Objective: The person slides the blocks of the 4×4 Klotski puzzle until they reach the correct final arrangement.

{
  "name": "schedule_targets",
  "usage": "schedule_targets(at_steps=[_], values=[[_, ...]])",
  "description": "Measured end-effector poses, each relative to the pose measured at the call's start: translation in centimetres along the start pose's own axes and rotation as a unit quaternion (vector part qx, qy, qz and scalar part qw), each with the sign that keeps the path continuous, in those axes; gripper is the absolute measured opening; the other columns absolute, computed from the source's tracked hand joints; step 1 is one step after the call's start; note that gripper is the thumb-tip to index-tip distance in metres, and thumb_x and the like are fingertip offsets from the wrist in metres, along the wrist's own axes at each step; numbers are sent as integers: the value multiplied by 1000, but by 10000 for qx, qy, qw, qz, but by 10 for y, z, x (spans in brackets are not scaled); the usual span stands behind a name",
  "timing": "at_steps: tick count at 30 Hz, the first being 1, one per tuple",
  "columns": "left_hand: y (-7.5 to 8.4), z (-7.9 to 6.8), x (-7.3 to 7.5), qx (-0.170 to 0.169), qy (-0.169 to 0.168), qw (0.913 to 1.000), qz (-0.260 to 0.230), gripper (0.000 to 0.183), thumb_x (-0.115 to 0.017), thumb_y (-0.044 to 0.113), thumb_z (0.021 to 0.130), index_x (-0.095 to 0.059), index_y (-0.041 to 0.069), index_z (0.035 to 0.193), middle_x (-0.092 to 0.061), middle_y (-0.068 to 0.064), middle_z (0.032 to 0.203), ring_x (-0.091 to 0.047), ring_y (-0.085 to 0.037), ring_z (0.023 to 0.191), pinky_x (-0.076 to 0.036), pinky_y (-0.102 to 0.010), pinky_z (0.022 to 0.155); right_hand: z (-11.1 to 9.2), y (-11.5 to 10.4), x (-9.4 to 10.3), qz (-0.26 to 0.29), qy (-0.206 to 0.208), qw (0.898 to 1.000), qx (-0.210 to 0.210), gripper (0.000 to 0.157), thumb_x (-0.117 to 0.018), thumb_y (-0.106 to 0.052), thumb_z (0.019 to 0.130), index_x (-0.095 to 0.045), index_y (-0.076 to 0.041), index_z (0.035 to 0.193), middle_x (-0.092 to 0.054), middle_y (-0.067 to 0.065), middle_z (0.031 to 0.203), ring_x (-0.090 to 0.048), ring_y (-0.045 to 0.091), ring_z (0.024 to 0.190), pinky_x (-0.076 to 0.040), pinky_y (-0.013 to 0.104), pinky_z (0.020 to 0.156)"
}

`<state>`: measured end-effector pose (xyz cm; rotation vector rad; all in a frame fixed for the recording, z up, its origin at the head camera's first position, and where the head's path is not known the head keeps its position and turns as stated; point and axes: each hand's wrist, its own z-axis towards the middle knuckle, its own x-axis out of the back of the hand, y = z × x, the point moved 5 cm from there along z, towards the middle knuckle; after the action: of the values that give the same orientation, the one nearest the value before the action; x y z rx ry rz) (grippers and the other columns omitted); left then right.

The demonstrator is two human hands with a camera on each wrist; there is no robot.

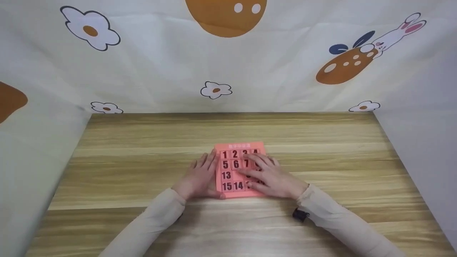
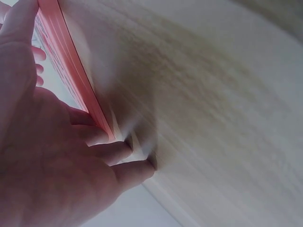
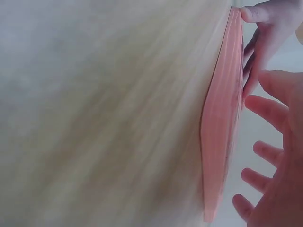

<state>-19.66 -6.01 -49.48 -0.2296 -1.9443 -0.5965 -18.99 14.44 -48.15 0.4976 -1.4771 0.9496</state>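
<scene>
Pink number slide puzzle [image 1: 235,194] is lying flat on the wood-grain tabletop [image 1: 142,153], roughly central, between the two hands, its pale lettering running along the far rim. Left hand [image 1: 200,178] is bracing the board's left side: fingers are extending nearly straight along that edge, the thumb is resting at the near left corner; it is steadying the frame without clenching round it. Left wrist view is showing fingertips [image 2: 137,172] reaching down beside the pink edge. Right hand [image 1: 276,178] is spreading over the right half of the tiles, fingers loose and apart, grasping nothing; whether the fingertips are pressing on tiles, I cannot tell. Top row is reading 1, 2, 3, 4, the last two partly covered. Second row is starting 5, 6, 7, its end tile mostly hiding under the fingers. Third row is opening with tile 13 [image 1: 226,175], a bare pink slot showing just to its right; near row is beginning with tile 15 [image 1: 227,186], then tile 14 [image 1: 238,185], the remaining numbers disappearing under the hand. Pale sleeves [image 1: 153,214] are covering both forearms; a small black object [image 1: 300,215] is sitting under the right cuff. Printed cloth [image 1: 160,53] is hanging behind the table.
</scene>
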Motion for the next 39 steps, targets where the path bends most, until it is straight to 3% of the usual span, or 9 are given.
schedule_targets(at_steps=[6,19,30,39], values=[[1,0,0,-7,-8,9997,-233,124,-74,63,71,-7,-2,153,4,-18,160,-4,-41,143,-10,-55,114,-6,6,4,147,-41,9998,-159,46,-52,-35,98,-50,-23,143,-30,15,153,-27,39,138,-19,64,109],[-1,1,-1,38,-26,9998,-201,125,-73,65,70,-6,-1,154,5,-17,160,-2,-40,144,-7,-55,114,-22,17,9,124,164,9996,-202,45,-54,-34,98,-51,-24,142,-34,13,151,-28,40,135,-22,64,106],[-1,2,-1,14,6,9998,-194,125,-73,65,70,-6,-1,154,5,-17,160,-3,-40,144,-8,-55,114,-36,29,15,191,274,9983,-483,44,-57,-32,97,-54,-19,139,-36,12,150,-30,41,134,-23,64,104],[-1,0,-1,-33,53,9995,-313,123,-73,63,72,-6,-1,153,4,-17,160,-4,-41,143,-9,-56,114,-38,27,13,151,401,9985,-335,44,-59,-30,95,-56,-15,137,-38,15,147,-32,37,133,-25,62,104]])
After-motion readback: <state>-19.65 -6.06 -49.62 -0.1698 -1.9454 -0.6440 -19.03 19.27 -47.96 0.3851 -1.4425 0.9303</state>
